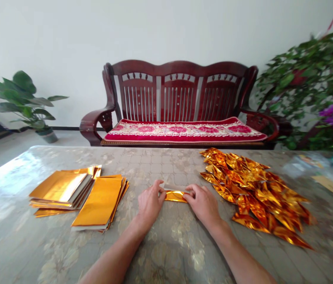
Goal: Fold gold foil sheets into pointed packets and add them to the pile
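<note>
Lying at the frame's left, stacked gold sheets (pixel 98 199) sit apart from the left hand (pixel 151 202), which pinches one end of a gold strip (pixel 175 196) at lower centre; the right hand (pixel 204 202) pinches the other. Folding seems underway, probably calling next for an even crease. Folded gold pieces (pixel 257 191) heap at right.

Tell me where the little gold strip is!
In the head view, the gold strip is in the lower middle, held between the left hand and right hand, left of the shiny pile.

gold paper (pixel 175 196) | shiny, partly folded | crosswise | pinched at both ends
</note>
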`<action>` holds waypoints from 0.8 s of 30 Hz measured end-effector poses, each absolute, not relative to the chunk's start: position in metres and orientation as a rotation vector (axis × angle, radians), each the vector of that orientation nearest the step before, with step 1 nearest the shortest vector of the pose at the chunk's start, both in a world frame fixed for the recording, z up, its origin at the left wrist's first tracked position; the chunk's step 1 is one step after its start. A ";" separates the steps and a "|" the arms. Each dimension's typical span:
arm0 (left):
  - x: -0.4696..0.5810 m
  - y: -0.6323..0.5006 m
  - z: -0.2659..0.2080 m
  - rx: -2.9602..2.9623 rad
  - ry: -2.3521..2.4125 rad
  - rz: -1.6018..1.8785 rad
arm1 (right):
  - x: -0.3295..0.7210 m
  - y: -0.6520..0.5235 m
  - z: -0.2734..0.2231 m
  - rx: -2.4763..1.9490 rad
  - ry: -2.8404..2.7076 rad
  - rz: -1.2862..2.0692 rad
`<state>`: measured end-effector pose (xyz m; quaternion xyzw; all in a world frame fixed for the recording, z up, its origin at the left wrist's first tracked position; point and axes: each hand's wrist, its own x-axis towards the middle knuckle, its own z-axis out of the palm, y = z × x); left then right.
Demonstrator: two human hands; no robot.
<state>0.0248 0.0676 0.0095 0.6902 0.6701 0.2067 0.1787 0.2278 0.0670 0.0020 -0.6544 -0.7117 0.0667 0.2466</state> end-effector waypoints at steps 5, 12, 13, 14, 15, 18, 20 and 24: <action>0.024 0.069 0.009 1.928 1.904 0.566 | 0.229 0.069 -0.002 -1.771 -1.919 0.221; 0.023 0.070 0.006 1.949 1.897 0.589 | 0.230 0.065 -0.002 -1.677 -1.890 0.237; 0.023 0.070 0.005 1.953 1.894 0.588 | 0.230 0.064 -0.001 -1.683 -1.878 0.239; 0.022 0.070 0.005 1.955 1.892 0.585 | 0.229 0.063 -0.001 -1.695 -1.863 0.248; 0.022 0.070 0.005 1.955 1.892 0.581 | 0.229 0.062 0.000 -1.710 -1.847 0.262; 0.023 0.069 0.006 1.955 1.896 0.577 | 0.227 0.060 0.000 -1.750 -1.824 0.300; 0.023 0.069 0.006 1.960 1.897 0.579 | 0.226 0.059 0.000 -1.767 -1.833 0.292; 0.024 0.068 0.006 1.983 1.891 0.591 | 0.222 0.057 0.000 -1.778 -1.884 0.204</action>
